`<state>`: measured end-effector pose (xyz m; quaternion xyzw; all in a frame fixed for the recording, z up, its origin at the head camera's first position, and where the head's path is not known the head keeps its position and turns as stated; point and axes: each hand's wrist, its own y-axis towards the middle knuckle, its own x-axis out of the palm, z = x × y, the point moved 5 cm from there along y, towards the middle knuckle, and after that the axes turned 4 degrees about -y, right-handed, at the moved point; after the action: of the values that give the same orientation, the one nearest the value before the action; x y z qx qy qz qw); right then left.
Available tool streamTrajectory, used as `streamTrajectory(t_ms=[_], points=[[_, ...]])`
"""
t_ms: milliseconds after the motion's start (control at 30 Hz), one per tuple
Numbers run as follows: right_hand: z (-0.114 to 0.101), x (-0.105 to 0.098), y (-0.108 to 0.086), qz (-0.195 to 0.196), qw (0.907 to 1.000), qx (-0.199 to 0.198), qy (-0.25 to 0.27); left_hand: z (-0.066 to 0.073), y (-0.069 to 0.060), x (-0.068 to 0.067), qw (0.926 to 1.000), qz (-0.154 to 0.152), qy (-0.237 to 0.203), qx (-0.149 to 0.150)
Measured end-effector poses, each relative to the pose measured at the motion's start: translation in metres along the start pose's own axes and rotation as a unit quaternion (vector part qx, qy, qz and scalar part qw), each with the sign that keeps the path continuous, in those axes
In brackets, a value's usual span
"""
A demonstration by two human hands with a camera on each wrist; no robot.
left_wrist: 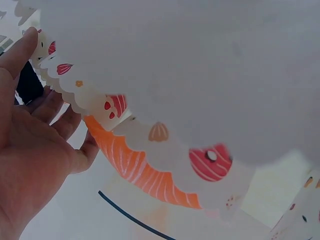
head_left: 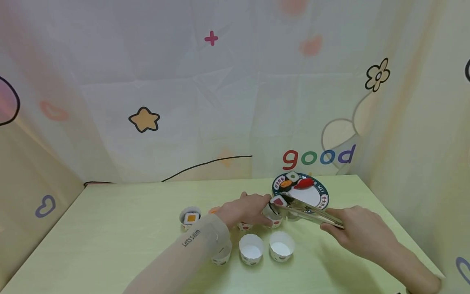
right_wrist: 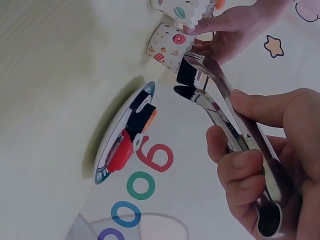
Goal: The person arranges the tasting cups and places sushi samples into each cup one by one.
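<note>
My right hand (head_left: 361,230) grips metal tongs (head_left: 312,213), whose tips pinch a toy sushi roll (head_left: 278,201) with a dark wrap, white rim and red centre. The roll is at the mouth of a patterned paper cup (right_wrist: 167,46) in the back row. My left hand (head_left: 249,209) holds that cup's side between thumb and fingers. In the left wrist view, part of the left hand (left_wrist: 35,135) appears beside large, close cups and an orange salmon-like piece (left_wrist: 135,165). Behind the tongs stands a round plate (head_left: 320,191) bearing several toy sushi pieces, including a red one (head_left: 304,183).
At the back left, a cup holds a roll with a yellow-orange centre (head_left: 190,218). Three white paper cups form the front row, one of them in the middle (head_left: 251,250). My left forearm partly covers the cups. A printed curtain (head_left: 176,134) hangs behind the table.
</note>
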<state>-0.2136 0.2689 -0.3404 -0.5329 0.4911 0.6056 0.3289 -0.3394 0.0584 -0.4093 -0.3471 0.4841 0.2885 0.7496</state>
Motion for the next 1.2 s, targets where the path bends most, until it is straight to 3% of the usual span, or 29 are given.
streamTrajectory(t_ms=[500,833,1200], points=[[-0.0065,0.0036,-0.0035,0.048,0.9981,-0.028,-0.027,0.0019,-0.0014,-0.0013,0.9999,0.009,0.004,0.010],[-0.0073,0.0082,-0.0032,0.050,0.9974,-0.036,-0.037,-0.0004,0.0003,0.0005,0.9998,0.014,-0.001,0.011],[-0.0065,0.0062,-0.0053,0.100,0.9900,-0.078,-0.062,0.0004,0.0000,0.0011,0.9997,0.017,-0.017,0.010]])
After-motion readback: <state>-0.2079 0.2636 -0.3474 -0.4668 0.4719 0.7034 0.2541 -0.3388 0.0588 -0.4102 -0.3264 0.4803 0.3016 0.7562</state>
